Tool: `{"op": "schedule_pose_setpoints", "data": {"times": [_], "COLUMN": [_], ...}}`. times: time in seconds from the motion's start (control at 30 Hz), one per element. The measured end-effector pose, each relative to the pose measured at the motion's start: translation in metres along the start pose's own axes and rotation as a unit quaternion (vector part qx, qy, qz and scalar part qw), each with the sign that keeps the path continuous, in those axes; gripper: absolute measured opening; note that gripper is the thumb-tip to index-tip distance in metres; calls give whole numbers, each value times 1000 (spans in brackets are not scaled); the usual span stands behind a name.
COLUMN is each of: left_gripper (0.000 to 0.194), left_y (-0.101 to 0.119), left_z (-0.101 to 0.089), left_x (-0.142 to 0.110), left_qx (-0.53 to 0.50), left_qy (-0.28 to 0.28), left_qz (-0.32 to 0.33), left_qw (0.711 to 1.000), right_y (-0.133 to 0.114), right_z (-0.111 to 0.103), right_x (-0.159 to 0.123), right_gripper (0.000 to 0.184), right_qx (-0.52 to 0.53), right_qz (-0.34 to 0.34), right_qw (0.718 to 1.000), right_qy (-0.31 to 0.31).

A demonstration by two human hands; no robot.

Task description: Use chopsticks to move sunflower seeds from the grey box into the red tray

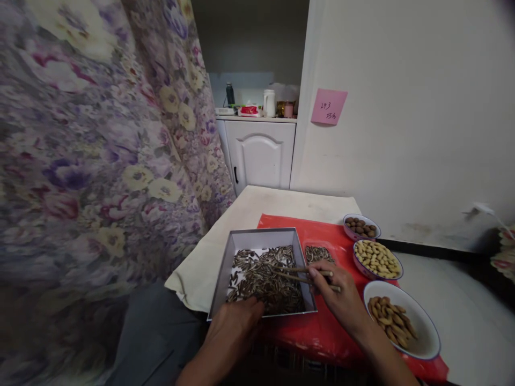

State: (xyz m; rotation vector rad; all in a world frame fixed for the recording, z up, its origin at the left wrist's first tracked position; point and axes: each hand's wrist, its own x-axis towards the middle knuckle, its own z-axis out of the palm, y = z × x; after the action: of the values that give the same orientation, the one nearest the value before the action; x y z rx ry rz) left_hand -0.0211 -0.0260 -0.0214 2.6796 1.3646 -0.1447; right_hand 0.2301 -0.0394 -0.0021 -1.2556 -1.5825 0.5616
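Observation:
A shallow white box (224, 268) holds many dark striped sunflower seeds (265, 279), spread over its floor. My right hand (336, 292) is closed around a pair of wooden chopsticks (295, 277), whose tips reach down to the seeds in the box. At the near side of the box, my left hand (239, 319) reaches over the rim with its fingertips at the seeds. Those fingers are mostly hidden, so whether they grip anything does not show. Right of the box, partly behind my right hand, lies a small clear tray with more sunflower seeds (319, 253).
Along the right stand a bowl of round brown nuts (361, 227), a bowl of peanuts (377, 259) and a larger white bowl (422, 327) with long brown nuts. A red sheet (277, 221) covers part of the pale tablecloth (309, 202). A flowered curtain (100, 161) hangs left.

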Motion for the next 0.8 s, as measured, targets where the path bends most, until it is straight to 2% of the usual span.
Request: {"op": "schedule_pose_setpoints", "data": {"times": [0.27, 0.47, 0.63, 0.8], "left_gripper": [11, 12, 13, 12], "left_y": [-1, 1, 2, 1], "left_z": [1, -2, -3, -2], "left_x": [1, 1, 0, 0], "left_qx": [-4, 2, 0, -5], "left_qy": [3, -2, -2, 3], "left_qz": [0, 0, 1, -4], "left_qw": [1000, 1000, 1000, 1000], "right_y": [9, 9, -2, -16], "right_z": [8, 2, -21, -62], "right_x": [1, 2, 0, -10], "right_gripper": [29, 29, 25, 22], "right_qx": [8, 8, 57, 25], "right_qz": [2, 2, 41, 49], "right_qw": [1000, 1000, 997, 986], "right_qy": [-13, 3, 35, 154]}}
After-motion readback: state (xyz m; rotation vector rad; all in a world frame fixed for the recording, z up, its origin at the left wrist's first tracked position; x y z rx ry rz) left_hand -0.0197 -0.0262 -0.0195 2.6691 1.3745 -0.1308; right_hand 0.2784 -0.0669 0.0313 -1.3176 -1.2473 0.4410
